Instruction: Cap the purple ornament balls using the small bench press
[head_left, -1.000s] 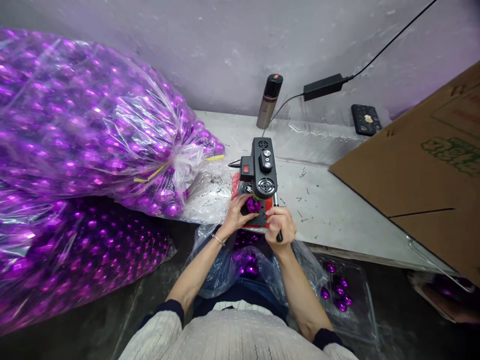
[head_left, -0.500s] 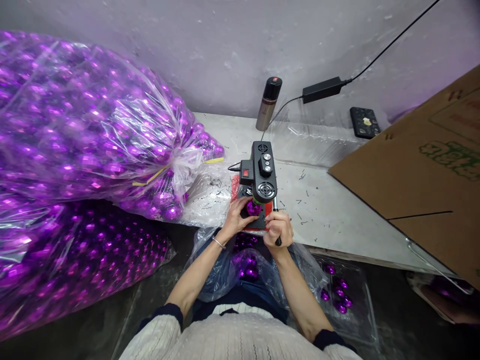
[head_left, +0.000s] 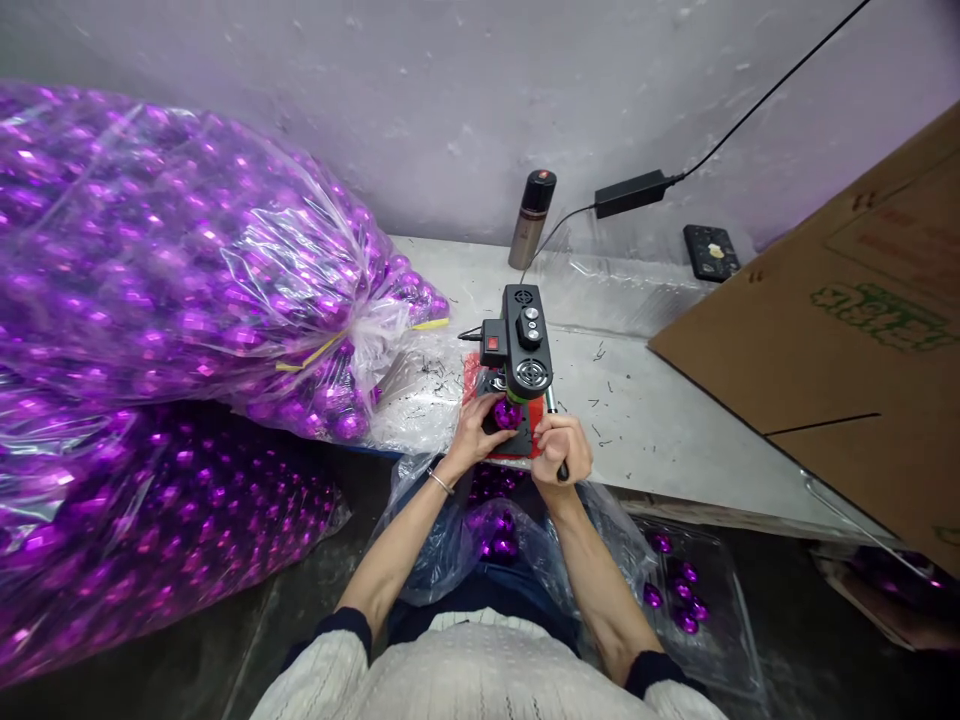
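Note:
Under the head of a small black bench machine (head_left: 528,335) sits a shiny purple ball ornament (head_left: 507,413). My left hand (head_left: 474,436) has its thumb and fingers closed around the ball from the left. The machine stands on a dark base with a red mat (head_left: 535,411) around it. On the right, my right hand (head_left: 564,447) is wrapped round the machine's lever handle (head_left: 563,472), whose black end pokes out below the fist. More purple balls (head_left: 501,540) lie in clear plastic on my lap.
Big clear bags of purple balls (head_left: 180,260) fill the left side. A spray can (head_left: 533,220), a power adapter (head_left: 634,194) and a black phone-like case (head_left: 711,252) are at the back. A cardboard box (head_left: 840,340) stands right. A clear tray (head_left: 724,640) with several balls sits below the table (head_left: 667,440).
My right hand and the lever handle have shifted slightly right and down. My left hand keeps its place on the ball. The whole view has tilted a little.

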